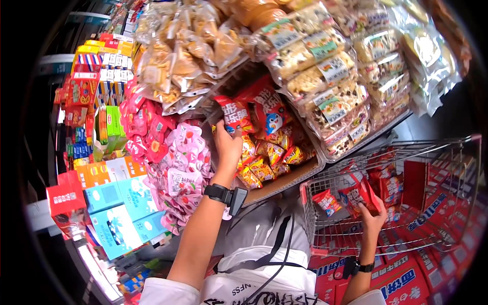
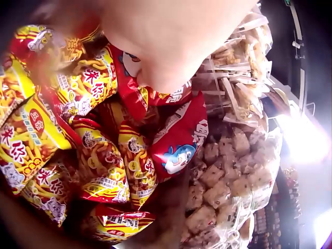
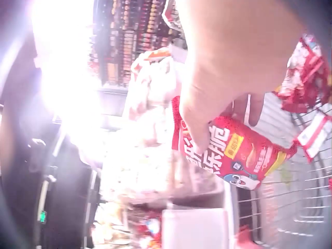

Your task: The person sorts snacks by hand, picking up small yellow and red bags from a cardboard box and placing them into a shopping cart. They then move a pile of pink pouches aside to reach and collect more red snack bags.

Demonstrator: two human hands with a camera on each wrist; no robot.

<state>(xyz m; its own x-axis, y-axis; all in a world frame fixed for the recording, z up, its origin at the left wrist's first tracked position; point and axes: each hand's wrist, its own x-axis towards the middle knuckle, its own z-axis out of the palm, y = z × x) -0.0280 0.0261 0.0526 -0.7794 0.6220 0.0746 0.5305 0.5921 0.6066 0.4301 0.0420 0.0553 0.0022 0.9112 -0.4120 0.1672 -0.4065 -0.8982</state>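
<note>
In the head view my left hand (image 1: 229,147) reaches into a cardboard box and grips the lower left edge of a red snack bag (image 1: 236,114). Its thumb lies over red wrapping in the left wrist view, its other fingers largely hidden. Another red bag (image 1: 272,114) with a blue cartoon figure lies beside it, above several small yellow-and-red snack packets (image 1: 259,170). Over at the wire shopping cart (image 1: 330,244), my right hand (image 1: 373,216) pinches a red snack bag (image 3: 244,150) by one end, thumb on the printed front.
More red bags (image 1: 389,188) and a small red packet (image 1: 327,202) are in the cart. Pink candy bags (image 1: 185,168) lie left of the box (image 1: 284,185). Clear-wrapped pastries (image 1: 330,71) are piled to its right, bagged snacks (image 1: 178,56) behind. Blue cartons (image 1: 122,198) stand far left.
</note>
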